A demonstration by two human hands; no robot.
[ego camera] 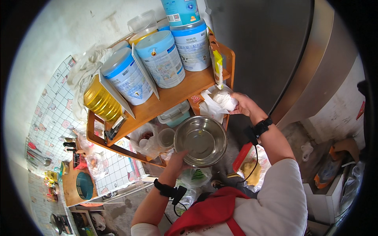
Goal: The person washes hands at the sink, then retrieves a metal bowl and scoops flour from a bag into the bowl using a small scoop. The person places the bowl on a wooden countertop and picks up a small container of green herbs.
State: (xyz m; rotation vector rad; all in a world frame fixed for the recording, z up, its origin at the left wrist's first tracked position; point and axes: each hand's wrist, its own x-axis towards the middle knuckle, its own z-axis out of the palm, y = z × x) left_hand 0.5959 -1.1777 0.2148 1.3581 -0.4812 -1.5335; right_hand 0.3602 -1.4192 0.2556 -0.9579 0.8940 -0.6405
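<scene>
My left hand (176,161) grips the near-left rim of a round stainless steel bowl (203,141). Whether the bowl's shiny bottom holds clear liquid or only reflections I cannot tell. Farther up and to the right, my right hand (244,103) has its fingers around a white bundle (225,101), maybe a knotted plastic bag; its contents are hidden. That bundle sits at the mouth of a white plastic bag (208,109) with red print, at the right end of the wooden shelf (192,85), below the top board.
Formula cans (161,59) and a jug of yellow oil (102,98) crowd the top board. Beneath it are a lidded plastic box (174,113) and a clear tub (166,138). A dark refrigerator (260,44) stands to the right. Bags and a red box (243,156) lie on the floor.
</scene>
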